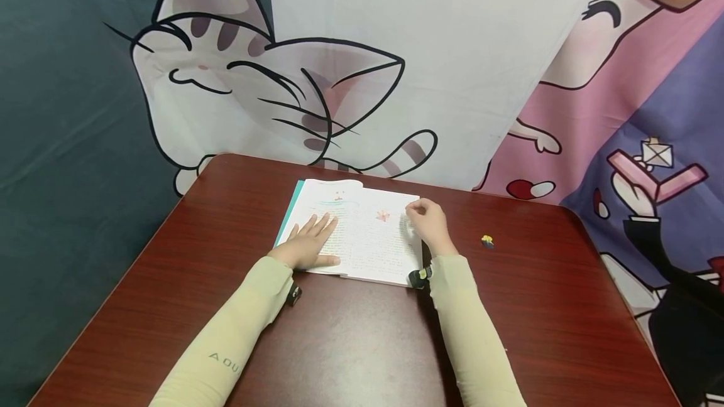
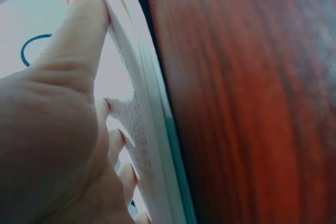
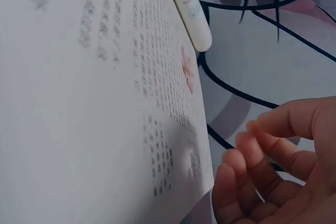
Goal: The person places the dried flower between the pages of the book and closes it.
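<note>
An open book (image 1: pixel 380 250) with printed pages and a teal cover edge lies on the table. My left hand (image 1: pixel 308 247) rests on its left page, fingers spread and straight; in the left wrist view the thumb (image 2: pixel 79 30) stretches along the page's near edge. By the right page's outer edge is my right hand (image 1: pixel 428 222). Its fingers (image 3: pixel 270 174) are curled, with thumb and fingertips close together and nothing visible between them. A reddish leaf shape (image 1: pixel 383 215) is on the right page; I cannot tell whether it is printed or loose.
The dark red wooden table (image 1: pixel 362 331) extends around the book. A small yellow and dark object (image 1: pixel 488 242) lies to the right of my right hand. Behind the table hangs a cloth (image 1: pixel 452 49) with cartoon cats.
</note>
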`<state>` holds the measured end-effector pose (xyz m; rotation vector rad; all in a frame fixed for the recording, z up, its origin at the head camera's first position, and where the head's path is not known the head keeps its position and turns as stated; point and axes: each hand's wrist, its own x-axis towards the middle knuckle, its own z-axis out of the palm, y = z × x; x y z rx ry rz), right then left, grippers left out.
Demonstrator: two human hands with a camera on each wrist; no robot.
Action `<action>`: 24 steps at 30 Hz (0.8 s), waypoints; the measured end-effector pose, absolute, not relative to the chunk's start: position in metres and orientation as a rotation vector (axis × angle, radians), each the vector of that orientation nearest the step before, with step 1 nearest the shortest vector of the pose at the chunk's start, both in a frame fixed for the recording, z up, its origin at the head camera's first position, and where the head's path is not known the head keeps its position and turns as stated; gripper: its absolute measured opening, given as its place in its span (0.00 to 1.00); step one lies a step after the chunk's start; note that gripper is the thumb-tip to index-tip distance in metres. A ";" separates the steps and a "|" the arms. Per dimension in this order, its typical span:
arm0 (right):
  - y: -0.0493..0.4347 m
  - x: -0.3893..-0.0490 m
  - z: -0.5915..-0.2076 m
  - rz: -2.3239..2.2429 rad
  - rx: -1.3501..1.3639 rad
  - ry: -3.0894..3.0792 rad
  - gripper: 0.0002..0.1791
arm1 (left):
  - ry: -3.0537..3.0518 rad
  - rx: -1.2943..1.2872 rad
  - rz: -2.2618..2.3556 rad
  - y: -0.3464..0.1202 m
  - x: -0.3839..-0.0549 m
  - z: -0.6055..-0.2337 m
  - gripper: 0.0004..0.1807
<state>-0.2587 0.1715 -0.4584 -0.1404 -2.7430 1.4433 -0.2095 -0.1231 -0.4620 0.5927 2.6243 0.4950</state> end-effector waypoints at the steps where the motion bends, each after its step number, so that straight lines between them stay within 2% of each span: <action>1: 0.173 -0.257 -0.459 1.445 -0.160 -2.736 0.11 | 2.625 0.593 0.492 -0.123 -0.209 -0.462 0.52; 5: 0.179 -0.252 -0.463 1.411 -0.237 -2.749 0.14 | 2.625 0.596 0.500 -0.123 -0.210 -0.464 0.52; 15: 0.189 -0.243 -0.473 1.458 -0.362 -2.857 0.30 | 2.626 0.600 0.493 -0.122 -0.210 -0.463 0.52; 24: 0.189 -0.242 -0.475 1.499 -0.335 -2.884 0.30 | 2.630 0.597 0.499 -0.122 -0.209 -0.462 0.52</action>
